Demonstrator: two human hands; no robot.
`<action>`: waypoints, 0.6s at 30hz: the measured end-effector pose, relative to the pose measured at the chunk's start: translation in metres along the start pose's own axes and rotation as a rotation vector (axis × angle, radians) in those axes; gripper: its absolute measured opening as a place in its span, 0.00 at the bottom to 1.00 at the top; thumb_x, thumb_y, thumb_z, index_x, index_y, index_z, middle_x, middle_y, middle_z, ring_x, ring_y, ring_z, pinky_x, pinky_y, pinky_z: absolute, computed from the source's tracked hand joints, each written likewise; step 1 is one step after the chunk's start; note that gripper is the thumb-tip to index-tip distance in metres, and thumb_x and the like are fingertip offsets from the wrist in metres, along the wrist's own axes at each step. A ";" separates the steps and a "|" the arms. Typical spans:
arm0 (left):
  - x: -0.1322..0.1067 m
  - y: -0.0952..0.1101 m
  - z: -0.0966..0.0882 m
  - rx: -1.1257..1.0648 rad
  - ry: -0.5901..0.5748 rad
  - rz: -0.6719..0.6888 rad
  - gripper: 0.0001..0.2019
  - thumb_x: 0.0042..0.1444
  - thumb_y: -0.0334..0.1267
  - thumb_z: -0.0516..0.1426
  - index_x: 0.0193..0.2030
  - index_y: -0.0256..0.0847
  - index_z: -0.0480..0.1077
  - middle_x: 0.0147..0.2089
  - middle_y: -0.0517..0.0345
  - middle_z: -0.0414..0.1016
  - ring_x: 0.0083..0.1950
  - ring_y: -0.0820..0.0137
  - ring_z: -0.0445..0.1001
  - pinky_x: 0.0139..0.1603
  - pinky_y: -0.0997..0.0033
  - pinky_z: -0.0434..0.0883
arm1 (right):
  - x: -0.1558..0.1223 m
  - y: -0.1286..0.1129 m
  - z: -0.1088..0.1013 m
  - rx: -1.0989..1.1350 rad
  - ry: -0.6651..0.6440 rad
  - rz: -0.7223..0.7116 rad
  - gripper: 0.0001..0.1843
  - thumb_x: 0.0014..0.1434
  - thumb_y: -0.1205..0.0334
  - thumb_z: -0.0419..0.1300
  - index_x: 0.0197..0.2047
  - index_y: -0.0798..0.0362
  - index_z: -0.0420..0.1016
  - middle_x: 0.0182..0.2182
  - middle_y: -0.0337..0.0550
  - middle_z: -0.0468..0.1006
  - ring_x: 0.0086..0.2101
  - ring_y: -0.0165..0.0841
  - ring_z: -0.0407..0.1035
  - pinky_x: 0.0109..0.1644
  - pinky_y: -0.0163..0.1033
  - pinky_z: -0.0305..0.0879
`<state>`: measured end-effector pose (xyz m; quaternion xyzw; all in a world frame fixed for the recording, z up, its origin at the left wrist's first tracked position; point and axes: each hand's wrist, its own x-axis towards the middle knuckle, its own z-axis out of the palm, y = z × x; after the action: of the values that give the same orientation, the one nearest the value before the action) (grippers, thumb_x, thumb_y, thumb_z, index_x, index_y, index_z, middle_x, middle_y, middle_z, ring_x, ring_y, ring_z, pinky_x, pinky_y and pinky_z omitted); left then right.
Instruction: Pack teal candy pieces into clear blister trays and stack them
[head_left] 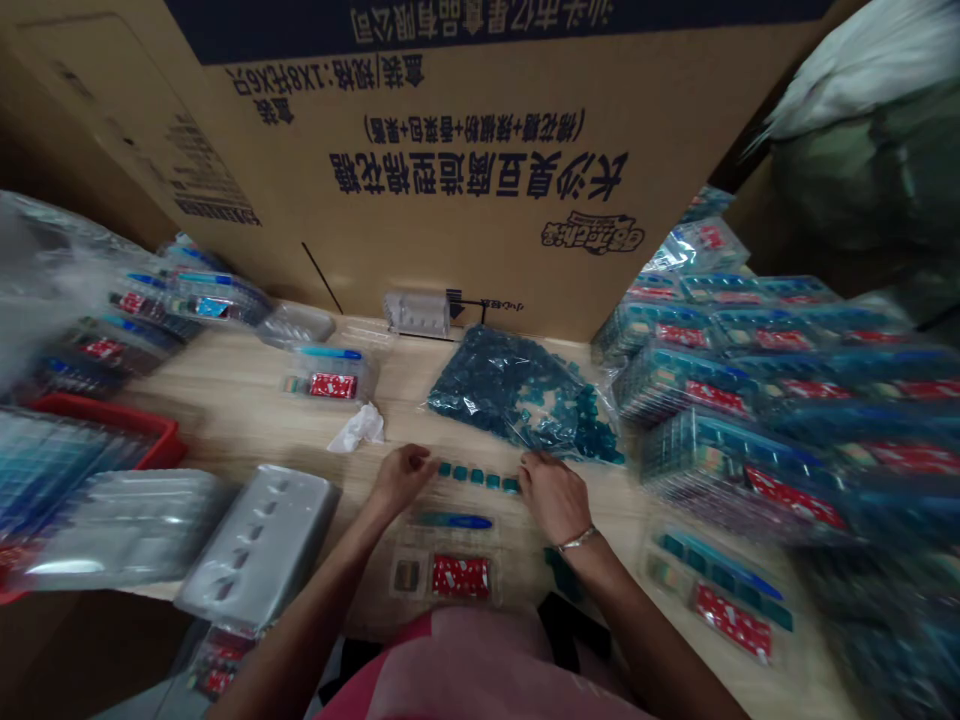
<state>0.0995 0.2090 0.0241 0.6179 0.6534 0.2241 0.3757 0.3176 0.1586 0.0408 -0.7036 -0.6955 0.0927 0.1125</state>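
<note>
A short row of small teal blocks (478,476) lies on the wooden table between my hands. My left hand (401,477) is curled at the row's left end, fingers closed against the first block. My right hand (550,492), with a bracelet on the wrist, is curled at the row's right end and touches the last block. Just behind the row is a clear bag full of teal blocks (517,392). In front of my hands sits a clear blister tray (448,555) with a blue pen, a red card and a small square piece.
Finished packs are piled high at the right (757,400) and at the back left (161,305). Empty grey trays (259,545) and a red bin (161,435) lie at the left. A large cardboard box (480,150) walls off the back. A crumpled tissue (358,428) lies nearby.
</note>
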 end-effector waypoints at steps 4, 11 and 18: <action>0.012 0.004 0.001 -0.030 0.007 -0.018 0.08 0.41 0.30 0.59 0.32 0.36 0.72 0.18 0.65 0.69 0.22 0.74 0.67 0.25 0.76 0.61 | 0.007 0.006 0.009 -0.004 -0.049 0.067 0.13 0.55 0.71 0.54 0.43 0.53 0.71 0.34 0.48 0.79 0.32 0.36 0.73 0.32 0.36 0.62; 0.010 0.001 0.000 -0.116 -0.045 -0.097 0.08 0.45 0.34 0.58 0.34 0.33 0.73 0.19 0.63 0.70 0.21 0.74 0.68 0.23 0.77 0.63 | 0.019 0.012 0.034 0.477 0.011 0.215 0.19 0.47 0.71 0.55 0.45 0.56 0.70 0.28 0.41 0.78 0.29 0.33 0.72 0.34 0.35 0.67; 0.014 0.009 -0.010 -0.078 -0.004 -0.055 0.06 0.45 0.32 0.55 0.19 0.36 0.68 0.16 0.64 0.64 0.21 0.75 0.64 0.24 0.76 0.59 | 0.016 0.009 0.027 1.063 -0.110 0.240 0.25 0.48 0.68 0.53 0.51 0.56 0.65 0.34 0.44 0.78 0.30 0.32 0.73 0.28 0.35 0.70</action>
<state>0.0979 0.2253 0.0344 0.5849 0.6603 0.2376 0.4066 0.3186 0.1757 0.0125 -0.6182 -0.4727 0.4803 0.4045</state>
